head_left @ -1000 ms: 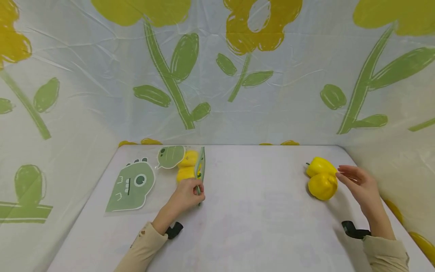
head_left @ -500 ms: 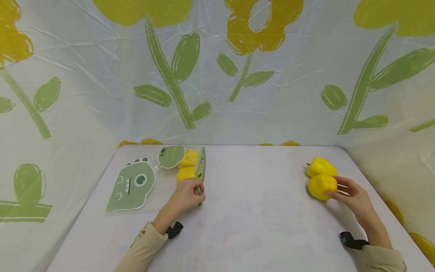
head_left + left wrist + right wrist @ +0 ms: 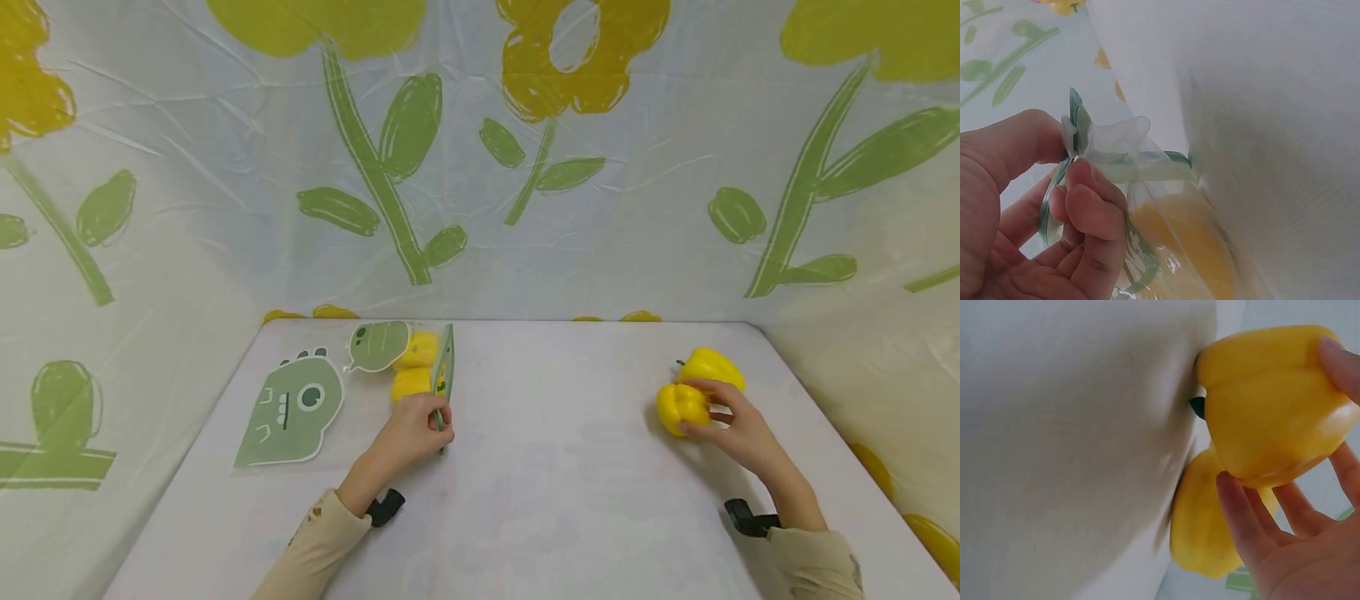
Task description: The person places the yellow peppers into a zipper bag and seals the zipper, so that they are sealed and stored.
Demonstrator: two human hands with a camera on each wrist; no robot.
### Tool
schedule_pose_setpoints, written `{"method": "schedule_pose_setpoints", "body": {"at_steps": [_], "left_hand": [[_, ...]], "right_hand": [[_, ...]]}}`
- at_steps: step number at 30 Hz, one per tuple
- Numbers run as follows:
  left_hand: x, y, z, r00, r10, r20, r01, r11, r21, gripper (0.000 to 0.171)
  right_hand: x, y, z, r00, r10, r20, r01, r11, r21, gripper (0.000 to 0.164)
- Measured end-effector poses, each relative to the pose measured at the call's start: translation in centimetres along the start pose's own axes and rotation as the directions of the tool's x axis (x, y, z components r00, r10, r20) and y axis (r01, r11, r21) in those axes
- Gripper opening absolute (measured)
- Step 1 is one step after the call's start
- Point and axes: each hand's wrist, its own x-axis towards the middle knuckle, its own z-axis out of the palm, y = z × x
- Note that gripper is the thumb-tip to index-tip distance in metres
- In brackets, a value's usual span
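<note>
My left hand (image 3: 414,427) pinches the green-edged opening of a clear zip bag (image 3: 367,425) printed with a green dinosaur. Inside the bag lie yellow bell peppers (image 3: 411,383), seen through the plastic near its mouth. On the right, my right hand (image 3: 738,425) holds a yellow bell pepper (image 3: 681,408) between thumb and fingers. In the right wrist view its small green stem (image 3: 1198,407) points toward the tabletop. Just behind it another yellow bell pepper (image 3: 712,368) lies on the table, partly covered by my fingers in the head view.
The white tabletop (image 3: 555,467) stretches between the bag and the loose peppers. A curtain (image 3: 600,250) with printed flowers hangs along the back and both sides. Black wrist straps (image 3: 750,518) sit at both cuffs.
My right hand came down to the nearer loose pepper, gripped it and shifted it left, away from the other one. The left hand and the bag stayed put.
</note>
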Motion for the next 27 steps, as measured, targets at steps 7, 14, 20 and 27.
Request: {"method": "schedule_pose_setpoints", "body": {"at_steps": [7, 14, 20, 27], "left_hand": [[0.0, -0.1, 0.1, 1.0, 0.011, 0.0, -0.011, 1.0, 0.006, 0.016], [0.0, -0.2, 0.1, 1.0, -0.003, 0.003, 0.003, 1.0, 0.005, 0.015], [0.1, -0.2, 0.2, 1.0, 0.01, -0.004, -0.01, 1.0, 0.008, 0.013], [0.0, -0.2, 0.1, 1.0, 0.01, -0.002, -0.01, 1.0, 0.005, 0.017]], "right_hand": [[0.7, 0.6, 0.8, 0.992, 0.076, 0.102, -0.078, 0.997, 0.012, 0.073], [1.0, 0.9, 0.8, 0.975, 0.145, 0.171, -0.151, 0.988, 0.026, 0.081], [1.2, 0.6, 1.0, 0.973, 0.191, 0.131, -0.189, 0.982, -0.024, 0.081], [2.2, -0.9, 1.4, 0.967, 0.227, 0.115, -0.22, 0.973, -0.071, 0.082]]}}
